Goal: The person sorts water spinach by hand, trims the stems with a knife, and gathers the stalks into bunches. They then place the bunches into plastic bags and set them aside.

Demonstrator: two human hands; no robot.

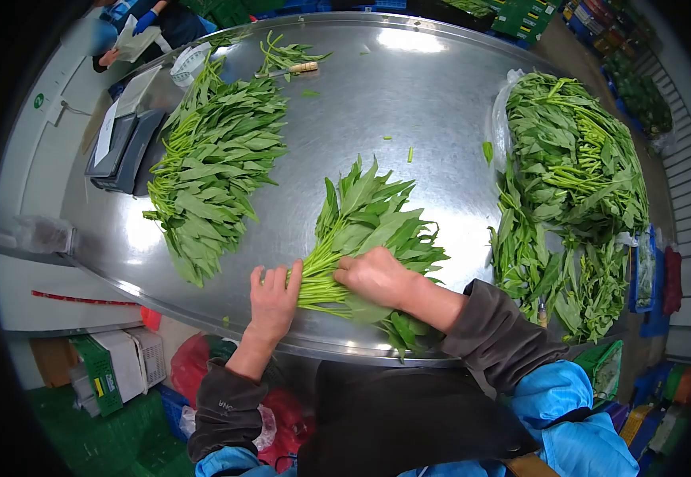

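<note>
In the lower middle of the frame, a bunch of greens (381,222) is being held on the metal surface (449,99), with its leaves being spread toward the upper right and its pale stems being pointed toward the lower left. The stems are being gripped from above by the right hand (379,278), whose fingers are being curled almost closed on them. The stem ends are being touched by the left hand (275,300), whose fingers are being bent and set close together; how far they are closed cannot be told.

At the left of the frame, a long row of greens (218,159) is being supported by the surface, just beside a dark device (128,151). Near the top, small sprigs (284,54) are lying by a wooden-handled knife (304,67). At the right, a large heap of greens (572,151) is being partly edged by clear plastic (502,111). At the upper left, a pale sheet (139,41) is being held by another person.
</note>
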